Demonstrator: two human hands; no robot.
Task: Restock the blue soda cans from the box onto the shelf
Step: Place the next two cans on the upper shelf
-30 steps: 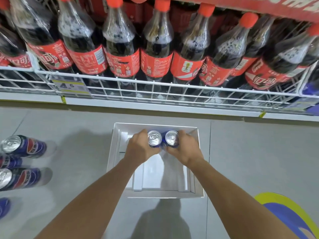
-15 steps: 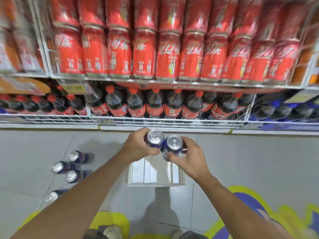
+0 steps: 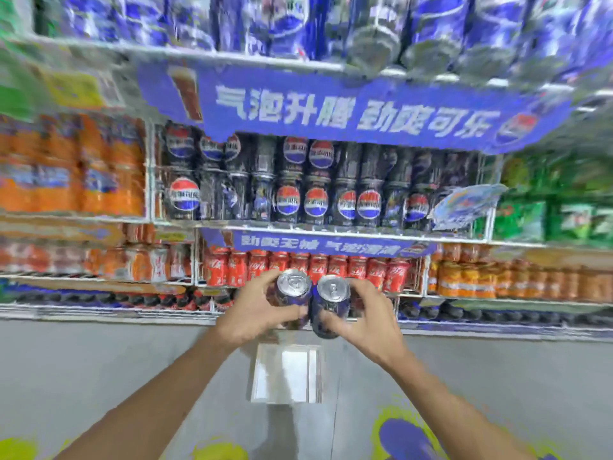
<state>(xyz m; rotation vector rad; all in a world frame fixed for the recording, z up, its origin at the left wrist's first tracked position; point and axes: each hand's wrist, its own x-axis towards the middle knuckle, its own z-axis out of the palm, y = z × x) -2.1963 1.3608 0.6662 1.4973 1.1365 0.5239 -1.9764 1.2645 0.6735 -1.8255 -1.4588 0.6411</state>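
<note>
Both bare arms reach forward — left hand point(image 3: 257, 310) and right hand point(image 3: 363, 322) each curled closed, knuckles nearly touching.

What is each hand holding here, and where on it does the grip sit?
Left hand holds one blue aluminium soda can; right hand holds another. Both grip the side walls, tops uncovered.

hands point(image 3: 318, 313) – two blue cans point(image 3: 311, 298) gripped | box point(image 3: 287, 376) below | shelf point(image 3: 331, 227) ahead

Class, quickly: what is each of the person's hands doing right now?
Left hand: closed around the left blue can.
Right hand: closed around the right blue can.
</note>
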